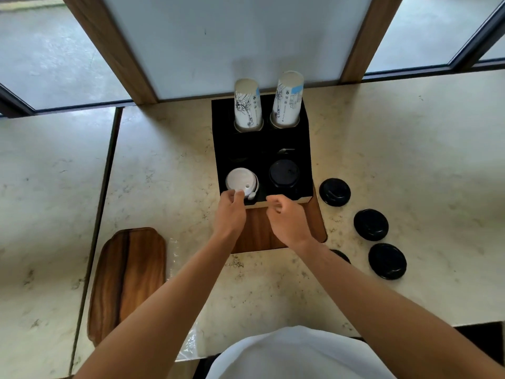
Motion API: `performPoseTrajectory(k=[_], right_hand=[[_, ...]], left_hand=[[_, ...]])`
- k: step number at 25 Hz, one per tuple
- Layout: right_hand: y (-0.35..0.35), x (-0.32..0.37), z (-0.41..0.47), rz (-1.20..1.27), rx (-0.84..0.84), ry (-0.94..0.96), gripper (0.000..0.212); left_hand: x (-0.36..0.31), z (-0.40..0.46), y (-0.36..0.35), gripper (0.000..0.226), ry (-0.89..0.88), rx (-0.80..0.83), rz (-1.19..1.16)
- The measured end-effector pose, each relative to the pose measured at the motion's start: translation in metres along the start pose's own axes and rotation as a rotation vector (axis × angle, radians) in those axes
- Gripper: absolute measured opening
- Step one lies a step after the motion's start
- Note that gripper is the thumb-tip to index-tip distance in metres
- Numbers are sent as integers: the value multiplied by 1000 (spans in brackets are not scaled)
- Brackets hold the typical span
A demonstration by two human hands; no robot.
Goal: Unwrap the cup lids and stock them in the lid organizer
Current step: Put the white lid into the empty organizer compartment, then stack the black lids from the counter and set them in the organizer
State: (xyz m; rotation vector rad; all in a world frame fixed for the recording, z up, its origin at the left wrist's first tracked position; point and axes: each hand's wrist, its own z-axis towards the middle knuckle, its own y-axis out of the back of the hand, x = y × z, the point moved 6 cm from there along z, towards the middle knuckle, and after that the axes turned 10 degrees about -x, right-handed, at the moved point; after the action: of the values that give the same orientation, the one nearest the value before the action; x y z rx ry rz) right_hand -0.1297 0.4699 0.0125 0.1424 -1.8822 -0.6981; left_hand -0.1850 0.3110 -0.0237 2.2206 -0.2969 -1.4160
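A black-topped wooden lid organizer stands on the counter. Its front left slot holds a stack of white lids; its front right slot holds a stack of black lids. My left hand pinches the near edge of the top white lid. My right hand hovers at the organizer's front rim with curled fingers and nothing visibly in it. Three loose black lids lie on the counter to the right; a further one peeks from behind my right forearm.
Two stacks of upside-down paper cups fill the organizer's back slots. A wooden tray lies at the left, with clear plastic wrap beside it. The counter's near edge runs close to my body.
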Motion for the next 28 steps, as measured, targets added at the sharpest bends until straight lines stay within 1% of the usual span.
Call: performPoseTrajectory(k=[3, 6, 11, 13, 16, 20, 22, 24, 26, 28], right_hand=[[22, -32, -13, -38, -102, -9, 25], [44, -70, -27, -100, -146, -49, 22], [79, -122, -50, -193, -229, -146, 15], [92, -138, -58, -258, -272, -181, 16], [104, -155, -73, -450, -317, -183, 30], [96, -167, -82, -609, -231, -213, 64], [93, -167, -80, -640, -210, -203, 71], [93, -168, -78, -628, -209, -193, 71], [95, -167, -77, -550, -214, -161, 71], [97, -163, -77, -405, -198, -95, 78]], left_hand=[[13, -23, -6, 41, 14, 97, -21], [27, -50, -18, 37, 45, 192, -6], [40, -80, -48, 14, 80, 302, 42], [40, -91, -60, 9, 84, 348, 79], [44, -105, -77, 10, 120, 428, 108], [54, -119, -97, 11, 269, 496, 51], [56, -125, -101, 11, 379, 489, 49], [55, -128, -106, 14, 471, 479, 70], [53, -129, -111, 15, 486, 460, 118], [50, -129, -112, 15, 478, 474, 100]])
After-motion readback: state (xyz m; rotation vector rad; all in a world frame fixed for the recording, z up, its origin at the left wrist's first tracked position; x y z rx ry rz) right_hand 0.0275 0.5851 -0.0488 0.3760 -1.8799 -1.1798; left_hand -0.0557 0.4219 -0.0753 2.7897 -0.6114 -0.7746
